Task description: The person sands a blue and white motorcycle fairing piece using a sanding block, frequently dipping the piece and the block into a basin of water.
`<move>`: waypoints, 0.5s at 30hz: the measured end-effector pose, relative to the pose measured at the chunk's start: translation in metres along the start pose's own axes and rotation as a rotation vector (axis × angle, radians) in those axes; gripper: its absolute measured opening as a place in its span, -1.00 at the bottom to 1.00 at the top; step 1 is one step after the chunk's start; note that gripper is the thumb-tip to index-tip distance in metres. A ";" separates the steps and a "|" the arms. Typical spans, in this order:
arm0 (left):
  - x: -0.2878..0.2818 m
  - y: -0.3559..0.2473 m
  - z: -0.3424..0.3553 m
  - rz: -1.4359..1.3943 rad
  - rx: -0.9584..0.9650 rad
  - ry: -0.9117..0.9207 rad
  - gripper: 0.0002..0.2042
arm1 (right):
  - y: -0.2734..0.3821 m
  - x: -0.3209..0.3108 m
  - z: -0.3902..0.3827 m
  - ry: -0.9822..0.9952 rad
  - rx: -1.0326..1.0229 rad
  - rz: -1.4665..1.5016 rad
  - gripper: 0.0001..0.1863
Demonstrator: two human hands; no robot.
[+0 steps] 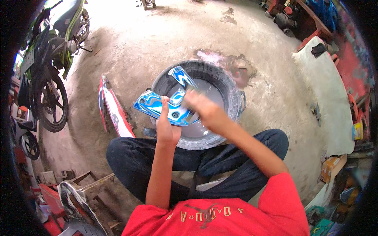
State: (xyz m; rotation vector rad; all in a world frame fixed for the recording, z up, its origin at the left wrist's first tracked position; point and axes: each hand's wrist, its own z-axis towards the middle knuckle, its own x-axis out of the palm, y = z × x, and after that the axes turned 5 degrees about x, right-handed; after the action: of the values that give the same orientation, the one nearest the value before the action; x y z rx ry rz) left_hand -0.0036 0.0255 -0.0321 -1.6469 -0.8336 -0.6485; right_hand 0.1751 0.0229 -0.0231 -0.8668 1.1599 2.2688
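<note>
Neighbouring blue panel: tub, striped panel

panel, centre: blue, white, grey swirls | tub, centre: mottled dark grey | liquid: milky grey | strip, left of centre: red, white | shirt, bottom: red, gold lettering | trousers: dark navy | motorbike, upper left: black, green

right hand is a blur on my feed; can't tell its grip; blue panel hides some of the tub's left rim
</note>
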 end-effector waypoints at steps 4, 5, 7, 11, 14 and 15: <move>-0.017 -0.002 0.004 -0.035 -0.094 0.094 -0.79 | 0.018 0.004 -0.012 0.140 -0.188 -0.084 -0.47; -0.012 -0.004 0.003 -0.113 -0.107 0.171 -0.79 | 0.006 0.003 -0.008 0.136 -0.181 -0.081 -0.47; 0.008 -0.002 -0.001 -0.103 -0.096 0.133 -0.79 | -0.022 -0.005 0.000 0.024 0.111 -0.133 -0.43; -0.005 -0.008 -0.001 -0.132 -0.074 0.097 -0.79 | 0.041 -0.005 -0.010 0.127 -0.130 -0.057 -0.42; -0.006 -0.003 -0.001 -0.152 -0.056 0.176 -0.80 | 0.018 -0.001 -0.010 0.052 -0.020 -0.086 -0.41; 0.007 -0.005 -0.006 -0.169 -0.051 0.142 -0.80 | 0.007 -0.002 -0.002 -0.025 0.075 -0.107 -0.40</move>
State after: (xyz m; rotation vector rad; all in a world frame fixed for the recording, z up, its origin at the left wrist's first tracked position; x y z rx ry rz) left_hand -0.0040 0.0220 -0.0225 -1.5662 -0.8648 -0.9010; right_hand 0.1730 0.0170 -0.0189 -0.8491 1.1514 2.1309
